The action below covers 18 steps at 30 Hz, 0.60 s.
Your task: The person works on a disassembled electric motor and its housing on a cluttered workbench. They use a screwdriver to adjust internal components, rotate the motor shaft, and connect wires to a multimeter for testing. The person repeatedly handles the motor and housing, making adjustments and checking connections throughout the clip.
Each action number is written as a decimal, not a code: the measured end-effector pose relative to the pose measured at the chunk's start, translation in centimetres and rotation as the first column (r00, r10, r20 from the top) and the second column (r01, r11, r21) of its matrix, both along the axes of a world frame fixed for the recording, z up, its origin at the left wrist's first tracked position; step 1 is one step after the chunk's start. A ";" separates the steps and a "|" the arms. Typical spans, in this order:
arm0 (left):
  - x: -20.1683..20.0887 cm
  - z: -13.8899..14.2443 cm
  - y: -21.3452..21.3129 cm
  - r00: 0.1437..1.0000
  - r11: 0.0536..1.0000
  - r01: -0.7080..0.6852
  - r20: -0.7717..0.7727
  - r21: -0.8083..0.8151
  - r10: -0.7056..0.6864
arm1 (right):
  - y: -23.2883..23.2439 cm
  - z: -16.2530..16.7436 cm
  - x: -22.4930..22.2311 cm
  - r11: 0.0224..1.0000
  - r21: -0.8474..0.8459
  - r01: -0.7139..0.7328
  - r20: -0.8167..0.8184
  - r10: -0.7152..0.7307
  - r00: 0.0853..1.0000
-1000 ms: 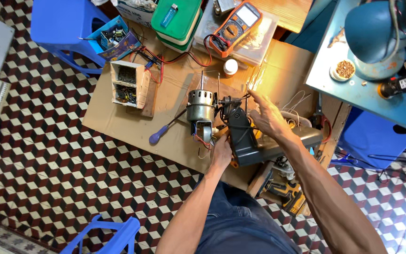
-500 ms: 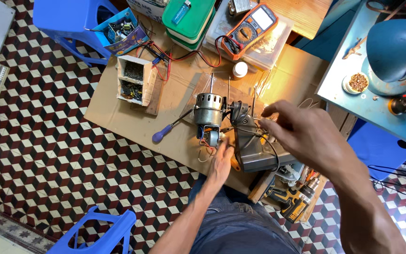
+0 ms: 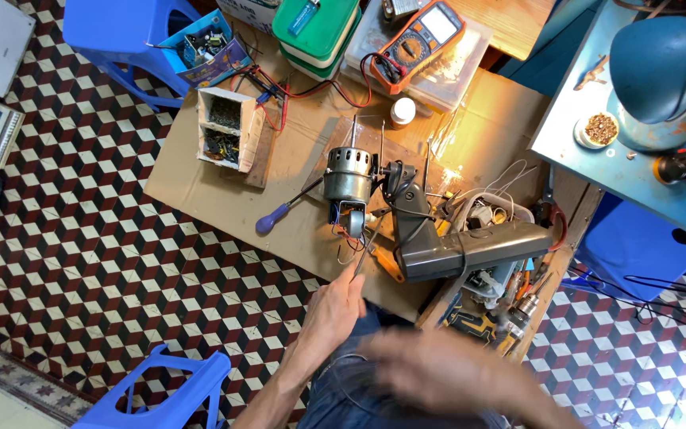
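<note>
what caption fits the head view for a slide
Left hand holds a thin tool to a fan motor on cardboard; right hand blurred.

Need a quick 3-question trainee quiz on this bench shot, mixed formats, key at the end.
1. True or false: the left hand holds a thin tool toward the motor.
2. The blue-handled screwdriver lies: A) on the cardboard sheet B) on the floor C) on the stool.
3. Fill in: the right hand is too ____ to tell what it holds.

Key: 1 true; 2 A; 3 blurred.
</note>
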<state>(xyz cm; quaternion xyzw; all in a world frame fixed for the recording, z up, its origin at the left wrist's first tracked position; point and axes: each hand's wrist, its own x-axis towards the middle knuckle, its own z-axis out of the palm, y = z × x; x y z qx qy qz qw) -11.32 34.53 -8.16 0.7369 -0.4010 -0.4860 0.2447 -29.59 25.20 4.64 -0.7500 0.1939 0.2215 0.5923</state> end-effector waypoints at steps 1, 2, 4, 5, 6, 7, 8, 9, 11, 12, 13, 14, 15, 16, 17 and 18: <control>-0.1 -1.5 0.7 0.968 0.993 0.094 0.228 0.071 -0.108 | -1.5 -1.8 -0.6 0.981 -0.091 0.171 0.125 -0.159 0.979; -0.5 -3.1 1.1 0.958 0.987 0.118 0.249 0.110 -0.143 | -3.5 -3.8 -1.0 0.926 -0.159 0.342 0.259 -0.295 0.919; -1.3 -6.4 1.0 0.934 0.969 0.163 0.288 0.185 -0.212 | -6.9 -7.7 -1.8 0.676 -0.390 0.626 -0.028 -0.688 0.725; -1.6 -8.1 0.2 0.951 0.986 0.131 0.267 0.101 -0.154 | -8.9 -9.5 -2.1 0.562 -0.438 0.702 0.111 -0.741 0.662; -2.0 -9.6 -0.3 0.966 0.995 0.097 0.238 0.018 -0.098 | -10.7 -11.3 -2.3 0.436 -0.465 0.770 0.251 -0.769 0.587; -2.5 -11.1 -1.1 0.969 0.995 0.076 0.239 -0.059 -0.060 | -12.2 -12.9 -2.4 0.462 -0.532 0.709 0.327 -0.661 0.676; -2.9 -12.5 -2.4 0.972 0.989 0.059 0.235 -0.134 -0.026 | -13.5 -14.3 -2.4 0.473 -0.601 0.644 0.384 -0.536 0.752; -3.3 -13.7 -3.7 0.983 0.985 0.063 0.181 -0.159 -0.033 | -14.4 -15.5 -2.3 0.470 -0.669 0.576 0.422 -0.398 0.815; -3.6 -15.9 -6.3 0.996 0.975 0.061 0.077 -0.212 -0.046 | -15.8 -17.5 -1.6 0.708 -0.535 0.461 0.260 -0.381 0.887; -3.5 -16.5 -7.1 0.993 0.956 0.074 0.105 -0.285 -0.045 | -16.2 -18.1 -1.4 0.807 -0.440 0.395 0.181 -0.351 0.919; -3.3 -16.8 -7.8 0.990 0.932 0.088 0.135 -0.353 -0.042 | -16.4 -18.4 -1.5 0.837 -0.476 0.269 -0.034 -0.323 0.946; -3.2 -17.1 -7.9 0.985 0.904 0.106 0.166 -0.415 -0.040 | -16.4 -18.5 -1.7 0.866 -0.480 0.140 -0.248 -0.287 0.925; -3.1 -17.3 -7.9 0.993 0.868 0.062 0.122 -0.493 -0.002 | -16.2 -18.5 -2.1 0.889 -0.458 0.018 -0.450 -0.249 0.858; -2.9 -17.1 -8.1 0.996 0.820 0.015 0.077 -0.572 0.035 | -16.2 -18.3 -2.7 0.865 -0.501 -0.033 -0.466 -0.237 0.852; -2.7 -16.9 -8.2 0.997 0.764 -0.035 0.029 -0.644 0.070 | -16.1 -18.0 -3.6 0.837 -0.540 -0.087 -0.483 -0.223 0.847; -2.6 -16.5 -8.2 0.999 0.804 -0.024 0.017 -0.594 0.043 | -15.7 -17.7 -4.6 0.809 -0.572 -0.139 -0.503 -0.212 0.838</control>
